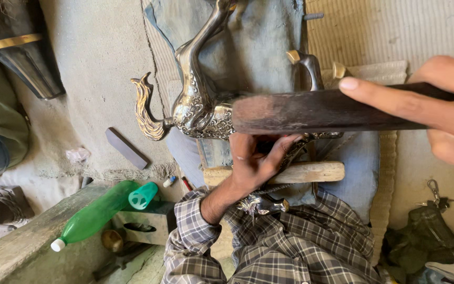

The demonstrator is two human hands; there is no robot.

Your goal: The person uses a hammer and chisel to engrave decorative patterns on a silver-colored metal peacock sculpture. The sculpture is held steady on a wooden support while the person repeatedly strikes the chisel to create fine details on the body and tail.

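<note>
We see a bottle [94,215] at lower left, the metal vessel [195,105] at centre, perhaps resting on a block [311,171].

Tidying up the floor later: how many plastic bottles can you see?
1. A green bottle with a white cap lies on its side on the stone ledge, lower left. Others may be hidden beyond the picture's edge.

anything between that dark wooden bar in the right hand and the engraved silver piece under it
Nothing visible. The right hand holds the dark wooden bar directly over the engraved silver piece, while the left hand steadies the piece from below, beside the bar's end, not between them.
</note>
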